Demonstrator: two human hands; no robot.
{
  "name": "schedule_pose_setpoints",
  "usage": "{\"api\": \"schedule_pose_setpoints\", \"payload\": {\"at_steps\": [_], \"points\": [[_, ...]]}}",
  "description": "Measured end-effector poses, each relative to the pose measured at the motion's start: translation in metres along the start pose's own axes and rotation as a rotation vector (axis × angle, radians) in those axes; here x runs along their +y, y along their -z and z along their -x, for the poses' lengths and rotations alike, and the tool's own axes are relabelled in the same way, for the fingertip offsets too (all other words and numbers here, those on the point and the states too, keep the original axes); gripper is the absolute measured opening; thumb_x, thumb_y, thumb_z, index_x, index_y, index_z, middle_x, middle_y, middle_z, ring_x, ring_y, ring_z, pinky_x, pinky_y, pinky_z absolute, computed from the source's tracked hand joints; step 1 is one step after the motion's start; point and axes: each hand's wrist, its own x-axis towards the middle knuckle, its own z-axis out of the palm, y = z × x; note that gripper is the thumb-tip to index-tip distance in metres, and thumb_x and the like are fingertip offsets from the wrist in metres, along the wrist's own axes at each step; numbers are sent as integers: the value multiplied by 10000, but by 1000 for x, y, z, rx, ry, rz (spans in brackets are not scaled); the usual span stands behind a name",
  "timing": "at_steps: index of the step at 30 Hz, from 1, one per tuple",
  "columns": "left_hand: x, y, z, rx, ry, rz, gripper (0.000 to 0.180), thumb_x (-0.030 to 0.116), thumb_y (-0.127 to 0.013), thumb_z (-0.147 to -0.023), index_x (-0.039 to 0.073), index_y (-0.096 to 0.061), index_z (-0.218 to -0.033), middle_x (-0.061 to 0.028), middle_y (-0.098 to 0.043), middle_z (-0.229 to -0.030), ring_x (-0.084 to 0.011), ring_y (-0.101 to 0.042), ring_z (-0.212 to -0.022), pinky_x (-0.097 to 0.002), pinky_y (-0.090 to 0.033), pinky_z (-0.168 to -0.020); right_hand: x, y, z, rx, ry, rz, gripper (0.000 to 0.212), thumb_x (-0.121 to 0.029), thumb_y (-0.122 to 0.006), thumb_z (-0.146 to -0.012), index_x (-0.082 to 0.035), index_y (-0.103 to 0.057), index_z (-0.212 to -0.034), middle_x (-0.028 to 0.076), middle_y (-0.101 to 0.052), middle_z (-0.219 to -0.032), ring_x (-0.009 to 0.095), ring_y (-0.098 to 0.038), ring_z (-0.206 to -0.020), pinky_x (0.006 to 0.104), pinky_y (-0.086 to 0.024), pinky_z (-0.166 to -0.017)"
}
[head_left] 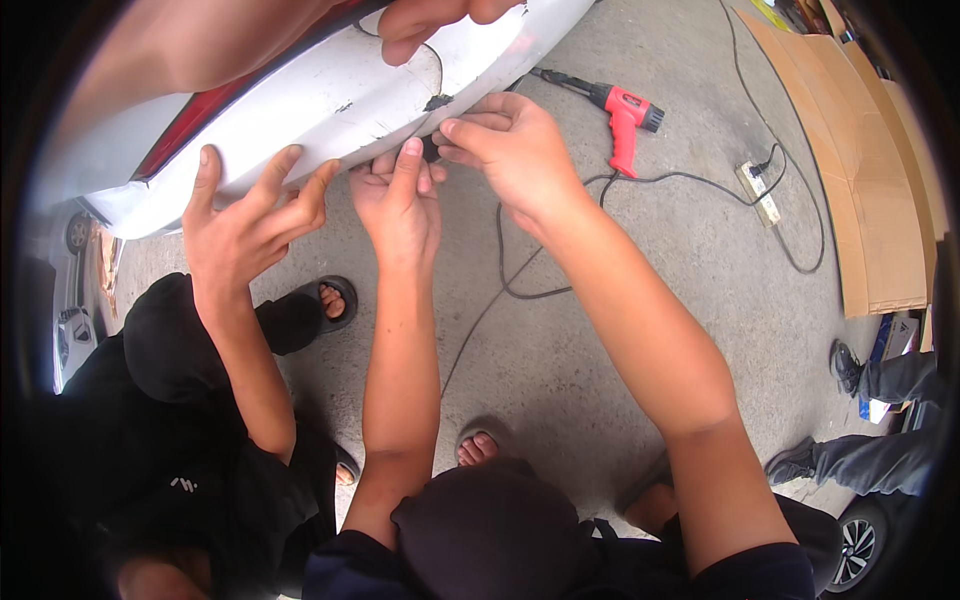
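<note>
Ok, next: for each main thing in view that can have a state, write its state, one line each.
White bumper: scuffed and marked.
Red heat gun: lying on the floor; on or off, unclear.
Power strip: black plug inserted.
Thin dark wire: curved across the bumper.
Cardboard: creased.
Left hand: fingers curled at the bumper's edge; grip unclear.
Right hand: thumb and fingers drawn together; grip unclear.
Co-worker's hand: fingers spread at the bumper.

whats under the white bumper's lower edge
A small dark piece shows between the left hand and right hand, with concrete floor below. Whatever lies behind the white bumper is covered and can't be seen.
</note>
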Motion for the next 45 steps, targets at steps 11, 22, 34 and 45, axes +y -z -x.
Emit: {"api": "schedule_pose_setpoints", "payload": {"at_steps": [11,22,34,45], "points": [[-3,1,-2,-1,-9,8,301,-52,-643,-946,41,-522,-1206,-22,-637,-898,-81,-475,-605,-261,-439,-601,6,2,2,17,-5,73,369,-9,-700,-891,147,-542,-1185,211,-705,-1047,216,-708,-915,307,-595,-804],[-1,-1,0,26,5,30,350,-29,-678,-940,82,-487,-1212,20,-608,-874,-72,-457,-595,-258,-419,-598,27,50,23,-14,-80,369,454,-117,-721,-891,122,-540,-1231,202,-707,-1082,224,-709,-929,322,-571,-792],[5,2,14,96,66,207,343,19,-694,-946,40,-438,-1173,-11,-560,-922,-96,-498,-689,-289,-457,-673,3,144,76,-134,-281,811,413,-209,-701,-920,35,-571,-1226,164,-704,-1113,233,-684,-1014,366,-559,-835],[4,6,4,123,92,148,406,-16,-734,-900,47,-456,-1190,-3,-571,-906,-88,-501,-688,-291,-467,-669,3,118,77,-212,-210,856,408,-216,-694,-927,41,-587,-1224,169,-712,-1128,236,-696,-1016,364,-558,-853]]}}
